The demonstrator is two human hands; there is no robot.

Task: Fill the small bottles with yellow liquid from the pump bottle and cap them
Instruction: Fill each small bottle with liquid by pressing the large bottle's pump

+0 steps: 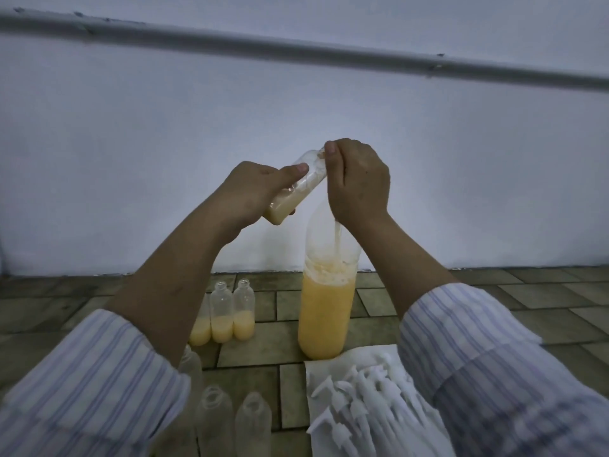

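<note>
Filling step: the left hand (253, 189) grips a tilted, partly filled small bottle (296, 186) at the pump of the large bottle (328, 311) on the tiled floor, the right hand (357, 183) closed over the pump; next, probably, stand it with the filled bottles (222, 311).

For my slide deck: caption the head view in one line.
Left hand tilts a small bottle while the right hand works the pump atop the large bottle.
</note>
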